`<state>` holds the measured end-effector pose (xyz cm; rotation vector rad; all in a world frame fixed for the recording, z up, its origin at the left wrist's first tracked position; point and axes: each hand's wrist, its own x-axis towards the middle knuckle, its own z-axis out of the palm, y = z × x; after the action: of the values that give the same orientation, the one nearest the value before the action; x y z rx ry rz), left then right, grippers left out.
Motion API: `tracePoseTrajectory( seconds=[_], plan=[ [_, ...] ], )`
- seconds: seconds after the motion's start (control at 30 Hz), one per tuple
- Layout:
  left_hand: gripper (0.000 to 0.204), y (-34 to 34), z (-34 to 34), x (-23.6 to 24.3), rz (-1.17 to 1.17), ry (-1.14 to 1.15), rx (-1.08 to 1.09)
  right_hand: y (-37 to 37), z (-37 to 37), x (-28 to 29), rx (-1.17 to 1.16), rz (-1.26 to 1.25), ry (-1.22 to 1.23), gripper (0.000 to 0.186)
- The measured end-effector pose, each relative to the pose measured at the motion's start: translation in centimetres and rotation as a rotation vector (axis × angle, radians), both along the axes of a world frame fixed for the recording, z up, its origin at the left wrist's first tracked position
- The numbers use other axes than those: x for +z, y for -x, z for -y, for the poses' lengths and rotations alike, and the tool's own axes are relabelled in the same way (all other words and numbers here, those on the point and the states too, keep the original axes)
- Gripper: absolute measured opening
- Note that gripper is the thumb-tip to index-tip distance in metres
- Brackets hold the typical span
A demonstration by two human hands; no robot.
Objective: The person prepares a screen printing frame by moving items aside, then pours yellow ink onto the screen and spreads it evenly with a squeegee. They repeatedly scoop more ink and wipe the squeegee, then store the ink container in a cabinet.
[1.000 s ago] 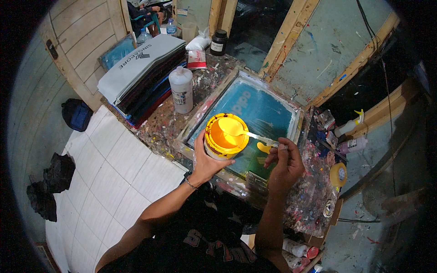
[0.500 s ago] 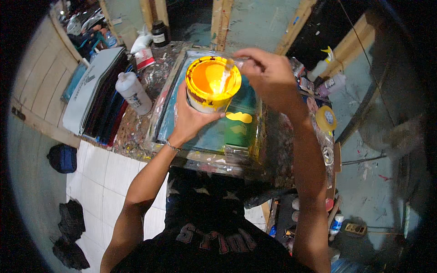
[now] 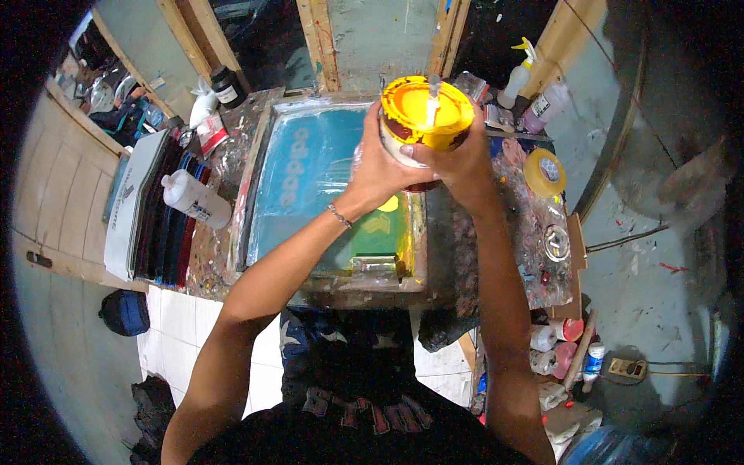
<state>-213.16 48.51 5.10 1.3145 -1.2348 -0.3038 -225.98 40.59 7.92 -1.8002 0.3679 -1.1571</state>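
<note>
Both my hands hold a tub of yellow ink (image 3: 403, 126) above the right far part of a screen printing frame (image 3: 257, 174). My left hand (image 3: 375, 164) is closed round the tub's left side, its thumb toward me. Wrapped on the right side is my right hand (image 3: 467, 169). A pale stirring stick (image 3: 433, 91) stands in the ink, untouched by my fingers. Below, the frame's blue mesh (image 3: 306, 143) carries a green area (image 3: 372, 239) with a blob of yellow ink (image 3: 388, 204), partly hidden by my left forearm.
At left stand a white bottle (image 3: 198, 200) and a stack of dark flat pieces (image 3: 167, 232). A black jar (image 3: 226, 87) is at the back left. Rightward lie a tape roll (image 3: 545, 172) and a spray bottle (image 3: 517, 77). Several containers (image 3: 545, 338) sit below the table's right edge.
My right hand has left the stick and taken hold of the tub's right side. The tub has moved right, off the middle of the frame. The view has shifted too.
</note>
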Motion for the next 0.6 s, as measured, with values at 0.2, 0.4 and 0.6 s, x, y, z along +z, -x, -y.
tracePoseTrajectory(
  seconds=[0.2, 0.4, 0.6],
  plan=[
    [0.113, -2.5, -0.2, -2.4, 0.383, -0.192, -0.084, 3.3, 4.8, -2.4, -0.321, -0.116, 0.005, 0.094],
    [0.057, -4.9, -15.3, -7.0, 0.385, -0.655, -0.065, 4.1, 11.3, -7.2, -0.673, -0.195, 0.045, 0.086],
    [0.058, -2.6, -22.9, -9.7, 0.526, -0.782, -0.01, 4.2, 15.9, -12.8, -0.721, -0.197, -0.026, 0.094]
  ],
)
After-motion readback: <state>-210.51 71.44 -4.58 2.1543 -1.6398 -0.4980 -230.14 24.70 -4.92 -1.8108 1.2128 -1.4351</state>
